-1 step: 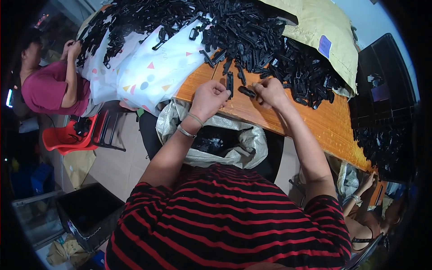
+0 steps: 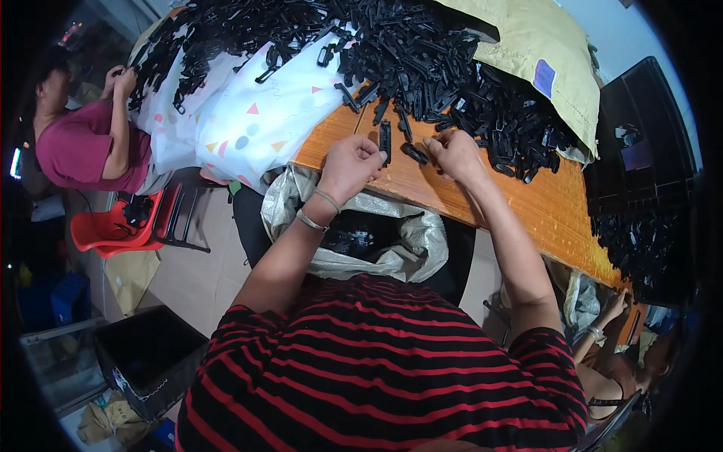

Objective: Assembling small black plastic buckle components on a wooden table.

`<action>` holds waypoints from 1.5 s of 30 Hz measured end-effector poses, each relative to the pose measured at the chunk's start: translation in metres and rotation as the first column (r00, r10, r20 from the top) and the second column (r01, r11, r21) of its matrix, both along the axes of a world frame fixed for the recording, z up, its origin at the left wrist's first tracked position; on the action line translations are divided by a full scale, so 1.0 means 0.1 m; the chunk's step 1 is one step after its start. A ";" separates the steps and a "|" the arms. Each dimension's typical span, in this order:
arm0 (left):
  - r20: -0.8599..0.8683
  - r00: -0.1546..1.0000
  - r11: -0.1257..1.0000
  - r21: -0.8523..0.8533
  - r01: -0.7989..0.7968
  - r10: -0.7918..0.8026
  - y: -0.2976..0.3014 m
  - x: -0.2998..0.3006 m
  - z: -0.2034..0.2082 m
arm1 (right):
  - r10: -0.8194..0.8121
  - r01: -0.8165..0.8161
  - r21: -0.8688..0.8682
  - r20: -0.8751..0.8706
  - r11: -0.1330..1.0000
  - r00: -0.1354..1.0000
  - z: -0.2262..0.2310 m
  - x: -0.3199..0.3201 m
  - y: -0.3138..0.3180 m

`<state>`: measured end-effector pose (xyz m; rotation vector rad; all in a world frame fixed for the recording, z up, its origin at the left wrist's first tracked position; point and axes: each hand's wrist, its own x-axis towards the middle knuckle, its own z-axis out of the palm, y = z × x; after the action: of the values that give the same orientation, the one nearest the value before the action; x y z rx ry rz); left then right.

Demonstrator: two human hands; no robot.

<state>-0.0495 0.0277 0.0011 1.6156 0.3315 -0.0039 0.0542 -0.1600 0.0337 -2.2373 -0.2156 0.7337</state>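
My left hand (image 2: 352,167) is closed in a pinch on the lower end of a long, narrow black plastic part (image 2: 385,138), which points away from me over the wooden table (image 2: 527,203). Just to the right, my right hand (image 2: 456,155) has its fingers bent together at one end of a smaller black plastic part (image 2: 413,153). Its fingertips partly hide the grip. Beyond both hands spreads a large heap of similar black parts (image 2: 422,68), with a few loose ones lying at its near edge.
Below the table edge, an open woven sack (image 2: 422,245) holds dark pieces. White patterned plastic sheeting (image 2: 248,128) lies under the heap at left. A person (image 2: 98,151) sits beyond a red chair (image 2: 113,230); another person's arm shows at lower right. A black crate (image 2: 151,361) stands lower left.
My right hand has shifted very slightly to the right, and the smaller black part has turned a little with it. My left hand and the long part look unmoved.
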 end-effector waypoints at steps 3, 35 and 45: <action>-0.003 1.000 0.993 -0.117 0.023 -0.024 -0.06 -0.05 0.02 | 0.183 -0.085 -0.212 0.503 0.974 0.845 -0.03 -0.16 -0.05; 0.112 0.964 0.881 0.442 0.169 -0.241 -0.21 0.67 -0.09 | -0.074 0.034 0.199 0.200 0.979 0.977 -0.35 -0.18 -0.10; 0.053 0.888 0.737 0.582 0.344 -0.457 0.10 -0.01 0.03 | 0.261 -0.285 0.019 0.352 0.958 0.899 -0.22 -0.62 -0.16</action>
<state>-0.0506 0.0378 0.0040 2.2340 -0.2082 -0.0889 -0.0077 -0.1761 0.0117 -2.2807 -0.7312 0.4576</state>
